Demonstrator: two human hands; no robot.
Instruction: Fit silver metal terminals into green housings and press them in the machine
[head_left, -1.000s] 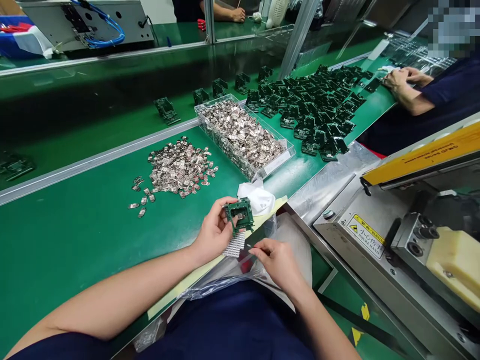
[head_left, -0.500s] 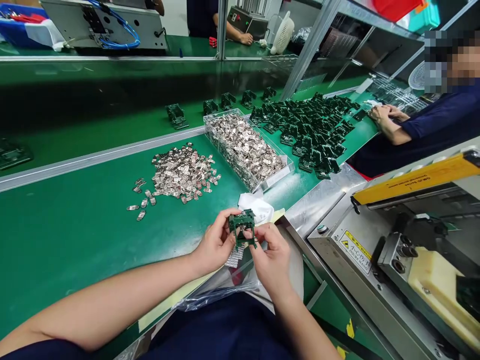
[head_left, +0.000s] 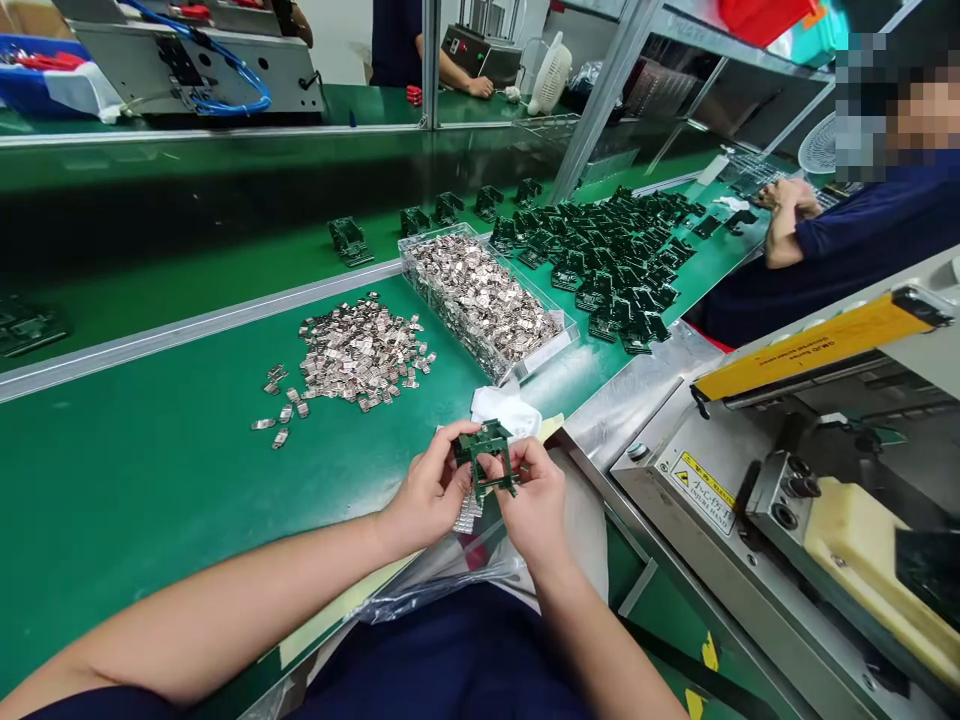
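A green circuit-board frame [head_left: 489, 446] is held over the table's front edge, in front of my body. My left hand [head_left: 431, 490] is closed on its left side, and small silvery pieces [head_left: 469, 515] hang just below those fingers. On the frame's right side my right hand [head_left: 536, 500] grips with closed fingers, some of them hidden behind it. Just beyond the hands lies a white cloth [head_left: 506, 408]. A loose pile of small metal parts [head_left: 364, 350] is on the green table [head_left: 150, 480], left of a clear tray [head_left: 559, 345] filled with similar parts.
Many dark green boards [head_left: 622, 250] are heaped behind the tray, and several more stand along the metal rail [head_left: 225, 316]. At the right is a machine with a yellow bar [head_left: 810, 345]. A person [head_left: 855, 225] works at the back right; another person's hand [head_left: 480, 87] rests farther back.
The camera view has shifted slightly. The frame is turned a little in my hands, and its opening shows more. The person at the right has moved their hands back from the heap.
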